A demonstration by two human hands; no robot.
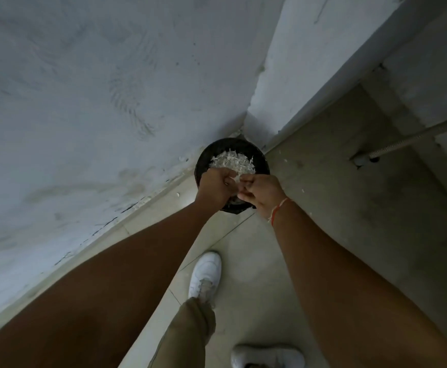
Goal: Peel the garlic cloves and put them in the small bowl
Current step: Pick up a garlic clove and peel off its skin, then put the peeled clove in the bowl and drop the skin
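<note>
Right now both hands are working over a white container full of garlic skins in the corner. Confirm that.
Not quite: the container is black, not white. The head view shows the left hand and right hand together above it, with the pale garlic skins piled inside, in the corner.

I count my two hands, left (215, 187) and right (261, 193), one black bin (259, 158), two white shoes (206, 273), and one pipe (413, 138).

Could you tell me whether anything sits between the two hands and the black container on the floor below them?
Nothing visible does. The left hand and right hand meet directly above the black container, fingers pinching something small and pale. Only loose garlic skins lie inside it. A small bowl for cloves is not identifiable.
</note>
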